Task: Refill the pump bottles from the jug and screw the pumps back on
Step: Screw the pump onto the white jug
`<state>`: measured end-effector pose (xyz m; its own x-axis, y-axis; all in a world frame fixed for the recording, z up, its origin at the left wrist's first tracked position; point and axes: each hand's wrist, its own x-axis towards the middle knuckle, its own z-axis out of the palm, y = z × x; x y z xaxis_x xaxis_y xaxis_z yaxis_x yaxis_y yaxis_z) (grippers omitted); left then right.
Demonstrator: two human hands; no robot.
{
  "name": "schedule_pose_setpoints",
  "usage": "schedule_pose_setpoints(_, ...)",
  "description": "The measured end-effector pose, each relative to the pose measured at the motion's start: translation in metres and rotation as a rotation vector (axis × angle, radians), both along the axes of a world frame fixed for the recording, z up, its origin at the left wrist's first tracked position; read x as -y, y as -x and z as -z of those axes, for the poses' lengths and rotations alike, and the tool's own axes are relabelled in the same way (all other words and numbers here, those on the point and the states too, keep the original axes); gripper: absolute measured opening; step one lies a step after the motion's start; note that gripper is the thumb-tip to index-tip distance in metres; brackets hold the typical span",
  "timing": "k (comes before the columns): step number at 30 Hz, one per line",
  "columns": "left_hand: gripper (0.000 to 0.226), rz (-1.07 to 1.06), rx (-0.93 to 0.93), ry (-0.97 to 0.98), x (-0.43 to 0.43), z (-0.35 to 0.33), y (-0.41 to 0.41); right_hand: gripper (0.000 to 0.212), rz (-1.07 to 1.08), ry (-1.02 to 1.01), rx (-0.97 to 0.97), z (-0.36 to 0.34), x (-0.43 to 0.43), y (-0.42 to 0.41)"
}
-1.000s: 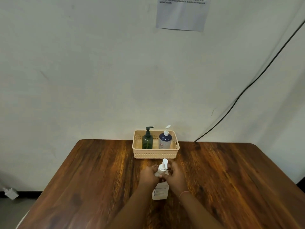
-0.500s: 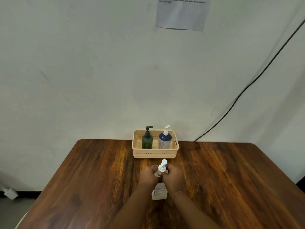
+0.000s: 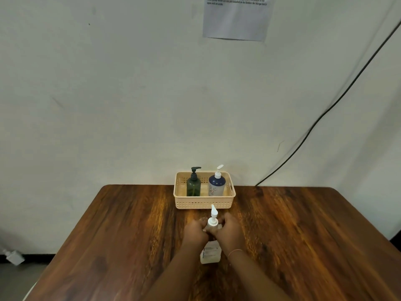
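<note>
A pale pump bottle (image 3: 210, 254) stands upright on the wooden table (image 3: 303, 235) just in front of me. Its white pump (image 3: 213, 216) sits on the neck, nozzle pointing away. My left hand (image 3: 195, 232) and my right hand (image 3: 230, 232) wrap the bottle's shoulder and neck from both sides, fingers meeting around the pump collar. Behind it a beige basket (image 3: 204, 204) holds a dark green pump bottle (image 3: 193, 185) on the left and a navy and white pump bottle (image 3: 217, 184) on the right, both with pumps on. No jug is in view.
The basket stands against the white wall at the table's far edge. A black cable (image 3: 325, 109) runs down the wall at the right. A paper sheet (image 3: 236, 17) hangs above. A small white object (image 3: 14, 256) lies on the floor at the left.
The pump nozzle has turned from pointing right to pointing away from me. Both hands have kept their grip and shifted a little on the neck.
</note>
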<state>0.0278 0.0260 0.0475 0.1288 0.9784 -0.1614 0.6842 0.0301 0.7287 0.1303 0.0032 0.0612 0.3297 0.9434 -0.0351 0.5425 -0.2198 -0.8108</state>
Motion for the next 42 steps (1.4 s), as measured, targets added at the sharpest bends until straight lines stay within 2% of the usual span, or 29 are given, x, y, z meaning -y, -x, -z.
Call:
schedule_pose_setpoints(4,0.04,-0.012,0.023,-0.002,0.0,0.001,0.0,0.025,-0.056,-0.066,0.042,0.007,0.001,0.001)
schedule_pose_setpoints(7,0.047,-0.011,0.044,0.01,0.0,0.001,0.0,0.015,-0.001,-0.07,0.009,0.007,0.0,-0.003)
schedule_pose_setpoints(10,0.046,-0.013,0.025,0.008,0.0,0.002,0.001,0.033,-0.017,-0.019,-0.04,0.008,-0.001,-0.005)
schedule_pose_setpoints(12,0.046,-0.006,0.021,-0.004,-0.001,0.002,0.0,0.056,-0.083,0.001,-0.083,0.011,-0.001,-0.008)
schedule_pose_setpoints(13,0.048,0.003,0.009,-0.008,-0.001,0.002,0.0,0.06,-0.105,0.007,-0.115,0.013,0.0,-0.009)
schedule_pose_setpoints(17,0.055,-0.004,-0.014,0.013,-0.001,0.002,-0.002,0.037,-0.076,0.063,-0.238,0.021,0.007,-0.01)
schedule_pose_setpoints(21,0.053,-0.104,0.044,0.079,0.002,0.006,-0.005,0.029,-0.036,0.078,-0.321,0.026,0.006,-0.009)
schedule_pose_setpoints(25,0.037,-0.185,0.033,0.171,0.0,0.005,-0.011,0.026,-0.039,0.103,-0.342,0.025,0.001,-0.013)
schedule_pose_setpoints(39,0.045,0.012,0.134,0.253,-0.016,0.002,-0.108,0.019,0.151,0.069,-0.344,0.027,-0.007,-0.11)
schedule_pose_setpoints(42,0.045,0.027,0.137,0.273,-0.03,0.002,-0.123,0.024,0.156,0.062,-0.326,0.029,-0.02,-0.126)
